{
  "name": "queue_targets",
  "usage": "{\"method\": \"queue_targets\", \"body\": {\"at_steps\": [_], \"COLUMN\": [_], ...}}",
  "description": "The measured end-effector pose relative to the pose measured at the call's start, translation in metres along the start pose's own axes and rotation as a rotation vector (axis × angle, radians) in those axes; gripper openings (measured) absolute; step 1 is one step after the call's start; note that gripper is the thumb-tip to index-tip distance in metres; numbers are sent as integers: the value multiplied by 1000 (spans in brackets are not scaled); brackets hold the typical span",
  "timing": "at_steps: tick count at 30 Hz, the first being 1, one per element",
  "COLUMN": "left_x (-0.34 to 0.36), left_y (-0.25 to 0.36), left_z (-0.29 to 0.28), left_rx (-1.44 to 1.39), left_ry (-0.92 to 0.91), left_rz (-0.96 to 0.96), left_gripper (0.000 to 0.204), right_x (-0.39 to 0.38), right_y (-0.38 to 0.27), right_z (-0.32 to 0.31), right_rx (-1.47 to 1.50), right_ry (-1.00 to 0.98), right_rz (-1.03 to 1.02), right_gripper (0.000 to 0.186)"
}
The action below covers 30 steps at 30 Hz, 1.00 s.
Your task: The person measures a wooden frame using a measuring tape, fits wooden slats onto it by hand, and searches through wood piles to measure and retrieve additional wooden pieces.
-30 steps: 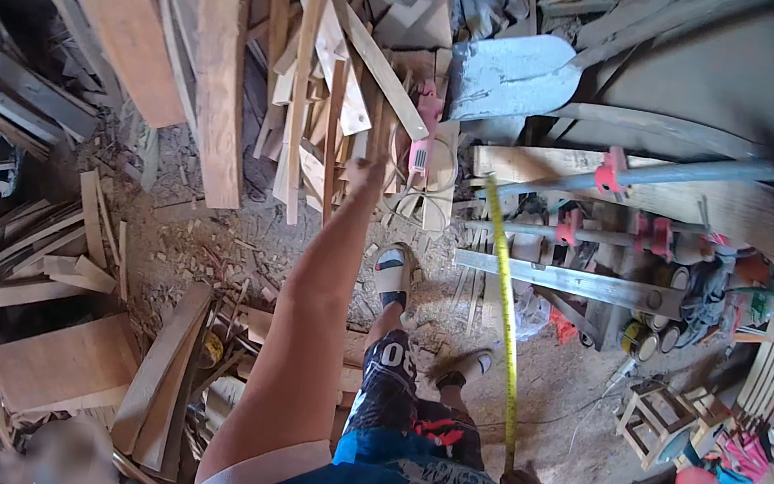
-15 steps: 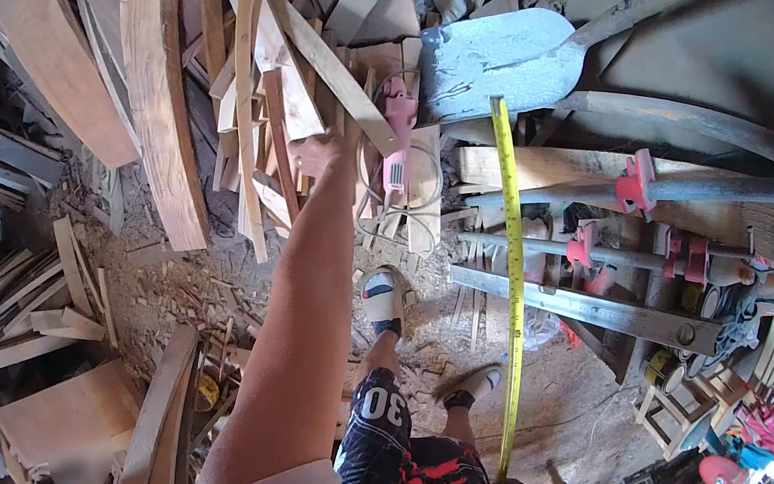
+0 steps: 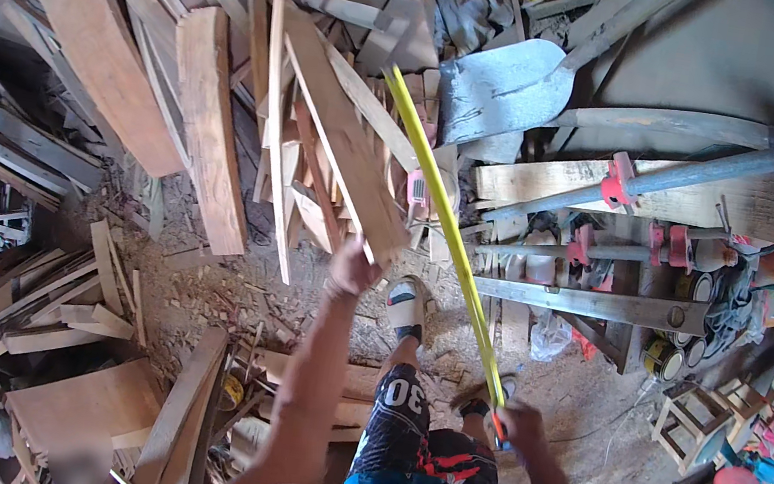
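My left hand (image 3: pixel 354 269) is closed round the near end of a flat wooden board (image 3: pixel 347 140), which slants up and away to the left over the pile of offcuts. My right hand (image 3: pixel 519 431), by my right thigh, grips a tape measure (image 3: pixel 499 430), whose orange-and-dark case shows only in part. Its long yellow blade (image 3: pixel 449 232) stretches up and left in the air, and its free tip appears beside the board's far half. A pink power tool (image 3: pixel 419 186) lies partly covered behind the blade and the wood.
A shovel (image 3: pixel 507 89) lies at the top centre. Bar clamps with pink-red jaws (image 3: pixel 617 180) and a long metal level (image 3: pixel 600 304) extend to the right. Curved planks (image 3: pixel 213 128) lean at the left. Wood scraps (image 3: pixel 95 328) and shavings litter the floor around my feet.
My left hand has drawn back toward me, bringing the board out over the pile. My right hand has risen slightly, and the tape blade has swung left, off the shovel.
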State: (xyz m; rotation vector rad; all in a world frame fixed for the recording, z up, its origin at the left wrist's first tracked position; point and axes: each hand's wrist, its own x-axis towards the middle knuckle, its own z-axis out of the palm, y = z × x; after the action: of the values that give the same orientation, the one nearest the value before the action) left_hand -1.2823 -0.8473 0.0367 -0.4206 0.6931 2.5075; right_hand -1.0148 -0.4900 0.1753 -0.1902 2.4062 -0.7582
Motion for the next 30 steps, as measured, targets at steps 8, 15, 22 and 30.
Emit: {"method": "queue_targets", "body": {"at_steps": [8, 15, 22, 30], "left_x": [-74, -67, -73, -63], "left_y": [-122, -139, -155, -155], "left_z": [10, -2, -5, 23], "left_rx": [-349, -409, -380, -565], "left_ry": [111, 121, 165, 69], "left_rz": [-57, -56, -142, -20], "left_gripper": [77, 68, 51, 86], "right_x": [209, 285, 262, 148], "right_y": [-64, -118, -93, -29], "right_z": [-53, -67, -30, 16], "right_rx": [691, 956, 1110, 756], "right_ry": [-65, -107, -191, -14], "right_rz": [553, 762, 880, 605], "right_gripper": [20, 14, 17, 30]}}
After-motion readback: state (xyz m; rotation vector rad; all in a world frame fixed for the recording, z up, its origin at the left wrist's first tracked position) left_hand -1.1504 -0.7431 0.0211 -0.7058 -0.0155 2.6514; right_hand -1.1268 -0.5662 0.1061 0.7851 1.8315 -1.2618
